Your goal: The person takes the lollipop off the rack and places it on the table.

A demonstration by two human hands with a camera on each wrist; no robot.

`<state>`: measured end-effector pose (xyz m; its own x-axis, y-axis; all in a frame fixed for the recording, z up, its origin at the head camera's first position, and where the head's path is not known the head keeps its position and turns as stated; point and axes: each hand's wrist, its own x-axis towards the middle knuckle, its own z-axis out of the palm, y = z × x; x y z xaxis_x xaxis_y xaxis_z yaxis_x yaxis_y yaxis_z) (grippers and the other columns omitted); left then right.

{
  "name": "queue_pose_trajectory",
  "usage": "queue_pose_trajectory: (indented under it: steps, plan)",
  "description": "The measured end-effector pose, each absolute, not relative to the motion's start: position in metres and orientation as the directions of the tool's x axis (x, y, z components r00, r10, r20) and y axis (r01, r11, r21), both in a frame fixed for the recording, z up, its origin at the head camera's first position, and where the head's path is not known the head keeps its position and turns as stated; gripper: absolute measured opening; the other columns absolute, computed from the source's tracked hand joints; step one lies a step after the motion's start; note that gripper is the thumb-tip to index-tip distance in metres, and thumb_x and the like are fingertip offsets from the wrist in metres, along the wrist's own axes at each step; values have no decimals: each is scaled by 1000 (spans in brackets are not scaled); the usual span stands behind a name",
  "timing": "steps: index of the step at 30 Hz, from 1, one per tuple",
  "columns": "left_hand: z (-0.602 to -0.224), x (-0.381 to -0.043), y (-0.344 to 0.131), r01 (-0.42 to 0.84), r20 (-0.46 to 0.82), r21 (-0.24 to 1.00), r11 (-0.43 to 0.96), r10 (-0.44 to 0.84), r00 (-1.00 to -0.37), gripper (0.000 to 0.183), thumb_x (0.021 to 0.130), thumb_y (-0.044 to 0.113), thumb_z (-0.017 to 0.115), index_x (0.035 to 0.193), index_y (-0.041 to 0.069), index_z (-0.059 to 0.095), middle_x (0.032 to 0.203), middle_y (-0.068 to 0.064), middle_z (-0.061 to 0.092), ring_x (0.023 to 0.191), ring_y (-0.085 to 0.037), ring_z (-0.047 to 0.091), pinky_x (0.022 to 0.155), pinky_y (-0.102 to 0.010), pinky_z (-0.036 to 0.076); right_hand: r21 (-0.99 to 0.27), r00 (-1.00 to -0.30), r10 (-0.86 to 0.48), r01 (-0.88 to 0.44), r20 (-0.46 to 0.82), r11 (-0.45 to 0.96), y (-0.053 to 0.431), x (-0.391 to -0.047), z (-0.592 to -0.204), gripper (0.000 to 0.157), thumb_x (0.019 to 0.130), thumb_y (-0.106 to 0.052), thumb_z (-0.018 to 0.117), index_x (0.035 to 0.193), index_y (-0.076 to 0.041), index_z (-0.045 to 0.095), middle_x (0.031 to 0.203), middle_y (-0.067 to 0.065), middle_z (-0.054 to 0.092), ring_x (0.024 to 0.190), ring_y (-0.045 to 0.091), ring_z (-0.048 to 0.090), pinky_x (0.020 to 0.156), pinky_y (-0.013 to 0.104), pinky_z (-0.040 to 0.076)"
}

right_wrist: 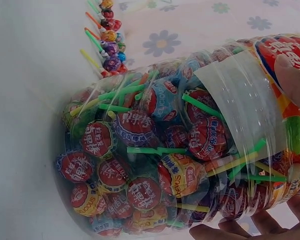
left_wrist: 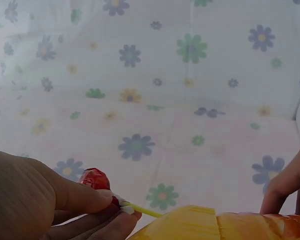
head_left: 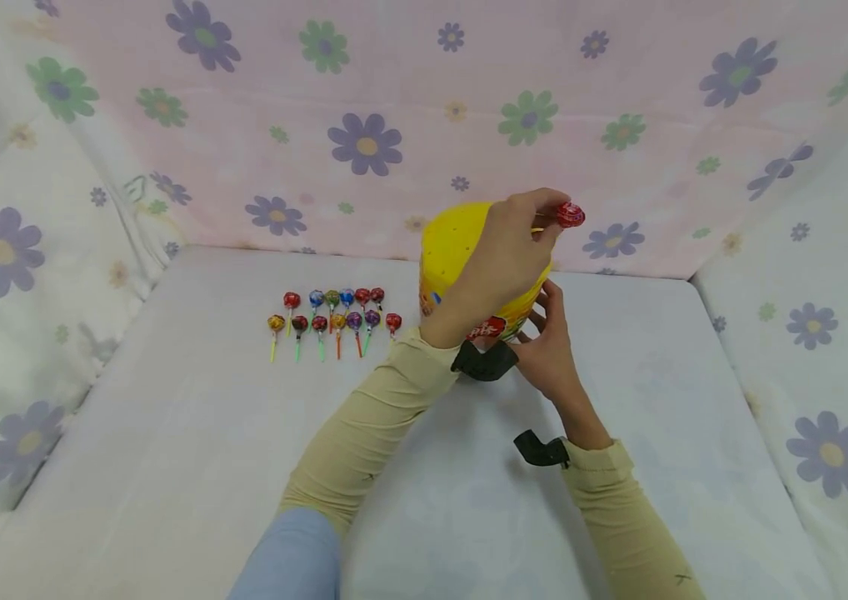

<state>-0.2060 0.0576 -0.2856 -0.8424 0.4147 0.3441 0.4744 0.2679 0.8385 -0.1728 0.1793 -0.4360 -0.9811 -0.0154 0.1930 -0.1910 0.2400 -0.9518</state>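
My left hand (head_left: 508, 248) reaches over the yellow lid (head_left: 448, 240) of a candy jar and pinches a red-wrapped lollipop (head_left: 571, 215) between thumb and fingers. In the left wrist view the yellow stick of this lollipop (left_wrist: 96, 178) points toward the jar's lid (left_wrist: 182, 224). My right hand (head_left: 550, 350) grips the jar's side, thumb on its printed label and fingers on the opposite side. Through the clear wall of the jar (right_wrist: 250, 107), many wrapped lollipops (right_wrist: 144, 194) with coloured sticks show in the right wrist view.
Left of the jar, two rows of lollipops (head_left: 319, 323) lie on the white table (head_left: 192, 417), sticks mostly toward me. One red lollipop (head_left: 393, 322) lies at the right end, close to my left forearm. A flowered cloth (head_left: 394, 100) stands behind the table.
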Motion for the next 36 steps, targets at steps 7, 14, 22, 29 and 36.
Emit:
queue_pose_trajectory:
  steps: [7, 14, 22, 29, 36]
  plan:
    - [-290, -210, 62, 533, 416, 812, 239, 405, -814, 29, 100, -6, 56, 129, -5, 61, 119, -13, 72, 107, -18, 69, 92, -14, 53, -953, -983, -3, -177, 182, 246, 178, -173, -437, 100, 80, -10, 87, 156, -25, 24, 156, 13, 35, 142, 41, 41, 110, 66, 40]
    - [-294, -213, 64, 597, 528, 788, 147, 337, -780, 33, 99, -1, 61, 132, -3, 61, 120, -13, 72, 106, -17, 69, 90, -14, 54, -954, -985, -1, -165, 170, 249, 179, -172, -436, 98, 81, -9, 86, 156, -22, 24, 155, 12, 36, 142, 40, 41, 111, 64, 40]
    - [-301, -203, 44, 631, 614, 776, 0, 230, -755, 35, 97, 0, 65, 131, -3, 62, 118, -16, 71, 104, -20, 70, 89, -20, 58, -945, -976, -27, -215, 215, 246, 178, -173, -437, 95, 83, -9, 85, 155, -18, 24, 150, 13, 38, 137, 37, 46, 109, 62, 44]
    - [-315, -193, 4, 637, 639, 768, -65, 143, -756, 35, 95, -4, 66, 130, -7, 61, 121, -21, 69, 106, -27, 70, 91, -29, 60, -945, -979, -12, -200, 204, 259, 177, -173, -436, 98, 81, -14, 87, 155, -22, 24, 151, 11, 39, 138, 37, 46, 108, 64, 44]
    - [-337, -191, -49, 695, 696, 718, -45, 14, -718, 32, 91, -10, 68, 123, -13, 62, 117, -27, 68, 100, -29, 72, 84, -34, 62, -949, -981, -20, -193, 194, 250, 177, -173, -437, 99, 81, -12, 87, 156, -23, 23, 151, 10, 37, 138, 38, 45, 108, 65, 43]
